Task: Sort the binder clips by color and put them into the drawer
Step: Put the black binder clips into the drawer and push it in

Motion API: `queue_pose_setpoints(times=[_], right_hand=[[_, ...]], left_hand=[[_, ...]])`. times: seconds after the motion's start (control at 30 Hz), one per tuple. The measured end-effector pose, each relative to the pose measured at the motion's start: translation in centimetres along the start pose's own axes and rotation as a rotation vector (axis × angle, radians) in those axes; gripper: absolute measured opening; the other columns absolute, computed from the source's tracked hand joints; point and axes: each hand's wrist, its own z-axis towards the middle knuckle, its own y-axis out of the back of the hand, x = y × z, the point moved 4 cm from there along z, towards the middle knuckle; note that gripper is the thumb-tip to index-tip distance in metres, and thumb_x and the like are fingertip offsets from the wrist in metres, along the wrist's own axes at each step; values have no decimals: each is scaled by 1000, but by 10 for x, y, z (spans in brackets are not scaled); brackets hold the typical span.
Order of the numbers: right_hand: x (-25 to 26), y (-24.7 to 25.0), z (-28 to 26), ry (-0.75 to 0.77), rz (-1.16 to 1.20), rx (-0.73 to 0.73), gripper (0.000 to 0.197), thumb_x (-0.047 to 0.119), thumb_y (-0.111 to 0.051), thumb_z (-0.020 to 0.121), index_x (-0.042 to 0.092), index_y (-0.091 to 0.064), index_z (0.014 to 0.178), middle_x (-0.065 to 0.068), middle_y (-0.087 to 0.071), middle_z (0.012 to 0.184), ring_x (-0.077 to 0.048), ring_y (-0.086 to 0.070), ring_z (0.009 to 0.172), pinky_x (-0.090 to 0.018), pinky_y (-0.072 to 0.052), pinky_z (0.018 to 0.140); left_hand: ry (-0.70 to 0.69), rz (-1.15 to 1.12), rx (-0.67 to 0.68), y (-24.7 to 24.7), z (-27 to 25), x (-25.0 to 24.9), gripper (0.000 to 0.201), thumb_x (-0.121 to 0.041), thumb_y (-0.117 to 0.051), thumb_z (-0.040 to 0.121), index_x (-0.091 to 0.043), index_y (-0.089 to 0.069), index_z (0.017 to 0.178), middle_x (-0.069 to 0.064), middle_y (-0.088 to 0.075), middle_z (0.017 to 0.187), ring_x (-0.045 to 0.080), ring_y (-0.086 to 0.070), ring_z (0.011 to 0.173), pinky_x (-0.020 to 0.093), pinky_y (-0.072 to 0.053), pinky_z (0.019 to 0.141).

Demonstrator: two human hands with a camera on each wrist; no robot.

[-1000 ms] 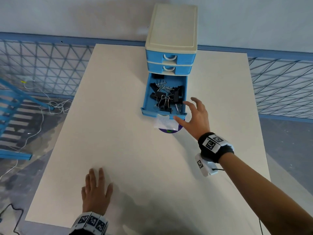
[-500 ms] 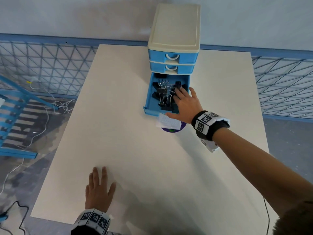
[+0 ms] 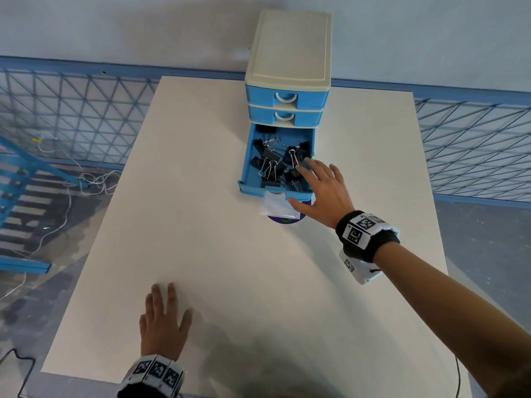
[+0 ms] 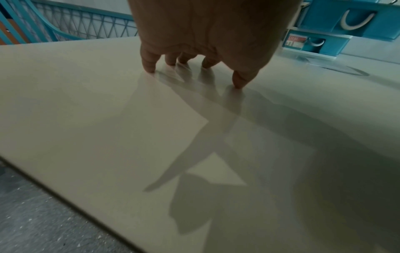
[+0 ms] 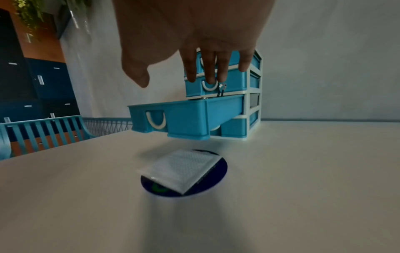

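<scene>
A small cream-and-blue drawer unit [image 3: 288,53] stands at the table's far edge. Its third drawer [image 3: 247,165] [image 5: 186,116] is pulled out and holds several black binder clips [image 3: 270,165] with silver handles. My right hand [image 3: 319,191] [image 5: 194,51] hovers over the drawer's front right corner, fingers spread and straight, holding nothing. My left hand [image 3: 163,320] [image 4: 194,42] rests flat on the table near the front edge, fingertips touching the surface. The two upper drawers are closed.
A white textured packet [image 3: 274,205] [image 5: 179,169] lies on a dark round disc [image 3: 283,220] [image 5: 214,178] on the table just in front of the open drawer. A blue mesh railing [image 3: 71,116] runs behind the cream table [image 3: 230,282].
My right hand has drawn back from inside the drawer toward its front right corner, with its fingers spread. The left hand has stayed put.
</scene>
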Motion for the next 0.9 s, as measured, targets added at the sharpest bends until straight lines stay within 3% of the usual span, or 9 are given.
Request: queue_pose_setpoints(times=[0.1, 0.17, 0.23, 0.3, 0.4, 0.57, 0.77, 0.9], right_hand=[[-2, 1, -12, -9, 90, -88, 64, 55, -46, 74, 12, -53, 121, -16, -52, 131, -34, -49, 119, -49, -31, 105], [-4, -2, -17, -57, 146, -126, 62, 47, -57, 74, 10, -50, 123, -19, -46, 134, -36, -47, 120, -48, -32, 105], [-7, -4, -15, -131, 161, -121, 72, 50, -57, 73, 9, -41, 130, -21, -38, 140, -36, -39, 127, -49, -28, 107], [-5, -6, -6, -203, 132, -67, 81, 57, -50, 76, 6, -31, 136, -19, -33, 145, -33, -28, 136, -50, -19, 112], [1, -5, 12, -232, 110, 9, 81, 52, -52, 84, 2, -21, 140, -16, -27, 150, -28, -18, 141, -47, -8, 116], [19, -10, 37, -160, 23, 89, 85, 58, -47, 84, 5, -16, 142, -14, -22, 152, -25, -15, 142, -49, -3, 115], [30, -21, 59, -148, 70, 274, 97, 65, -47, 79, 20, 10, 143, -10, -26, 152, -27, -12, 143, -52, 8, 113], [24, -15, 56, -129, 82, 266, 97, 66, -48, 77, 23, 8, 144, -7, -22, 153, -27, -8, 143, -55, 7, 113]], left_hand=[[2, -5, 13, 0, 1, 1, 88, -61, -15, 71, -10, -27, 141, 23, -20, 149, 43, -22, 134, 60, -30, 98], [-2, -7, 20, -1, 1, 2, 86, -60, -17, 72, -9, -29, 140, 24, -22, 148, 44, -24, 133, 61, -32, 97], [-7, -9, 25, -2, 2, 1, 85, -59, -18, 72, -9, -30, 140, 24, -23, 147, 44, -25, 132, 61, -32, 96], [-9, -2, 29, -2, 2, 2, 85, -59, -18, 73, -8, -30, 139, 24, -24, 147, 44, -26, 132, 61, -33, 96], [-14, -3, 25, -2, 3, 3, 83, -58, -20, 73, -8, -32, 139, 25, -26, 146, 45, -28, 130, 61, -34, 94], [-15, -9, 10, -2, 3, 5, 84, -59, -19, 73, -10, -29, 140, 22, -24, 148, 43, -25, 132, 61, -33, 96], [-15, -16, -4, -3, 2, 8, 86, -61, -16, 72, -12, -24, 142, 19, -18, 150, 40, -19, 135, 58, -30, 100], [-16, -21, -1, -3, 1, 6, 86, -61, -16, 72, -11, -24, 142, 20, -18, 150, 40, -20, 135, 58, -29, 100]])
